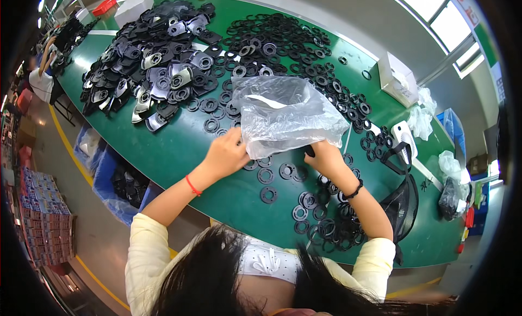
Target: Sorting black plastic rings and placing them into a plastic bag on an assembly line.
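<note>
"Locate the clear, crumpled plastic bag [288, 120]."
"Above the flat green table [234, 210]."
"Report each grip."
"Left hand [231, 152]: clenched on the bag's lower left edge. Right hand [327, 161]: curled at the lower right edge, beside a small black piece [309, 151]; from here I cannot tell what it grasps."
"Adjacent parts?"
"Flat, round black rings [263, 195], lying loose below the bag."

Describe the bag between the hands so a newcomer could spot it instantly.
Over the green table, find the left hand and right hand. The clear plastic bag spans between them, wrinkled and see-through, unlike the opaque black rings around it.
</note>
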Available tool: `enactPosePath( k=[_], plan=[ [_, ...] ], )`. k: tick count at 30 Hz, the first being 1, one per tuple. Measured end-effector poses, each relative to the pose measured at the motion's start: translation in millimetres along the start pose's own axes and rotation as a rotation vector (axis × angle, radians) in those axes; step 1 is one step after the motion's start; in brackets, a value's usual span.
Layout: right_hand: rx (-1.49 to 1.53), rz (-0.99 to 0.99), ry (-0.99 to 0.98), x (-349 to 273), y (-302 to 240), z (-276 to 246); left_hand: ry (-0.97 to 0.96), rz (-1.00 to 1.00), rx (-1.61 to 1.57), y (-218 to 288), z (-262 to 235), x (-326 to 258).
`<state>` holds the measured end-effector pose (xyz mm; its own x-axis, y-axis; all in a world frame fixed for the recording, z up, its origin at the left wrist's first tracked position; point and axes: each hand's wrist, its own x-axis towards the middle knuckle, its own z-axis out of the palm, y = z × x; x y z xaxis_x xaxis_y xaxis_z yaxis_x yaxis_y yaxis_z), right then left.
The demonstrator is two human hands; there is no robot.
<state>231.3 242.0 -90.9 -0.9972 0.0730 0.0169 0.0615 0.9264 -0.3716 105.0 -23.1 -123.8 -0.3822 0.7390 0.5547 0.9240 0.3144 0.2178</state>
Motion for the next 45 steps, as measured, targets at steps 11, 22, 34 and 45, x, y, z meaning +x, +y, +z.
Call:
enactPosePath(
  k=[11,22,34,45],
  plan=[
    [1.008,0.097,-0.502,15.3,-49.6,-118.8,-0.021,-0.327,0.169,-49.0,6.0,-20.1],
    [-0.125,-0.405,0.22,79.0,-46.7,-83.9,-0.11,-0.371,-0.028,-32.1,4.4,-19.8],
    [0.196,-0.878,0.12,-4.5,-112.3,-50.4,-0.131,-0.444,0.169,-66.4,13.7,-23.7],
    [-0.011,-0.5,-0.037,44.8,-45.9,70.4,-0.112,-0.357,0.074,-31.8,-7.1,-38.4]
  ],
)
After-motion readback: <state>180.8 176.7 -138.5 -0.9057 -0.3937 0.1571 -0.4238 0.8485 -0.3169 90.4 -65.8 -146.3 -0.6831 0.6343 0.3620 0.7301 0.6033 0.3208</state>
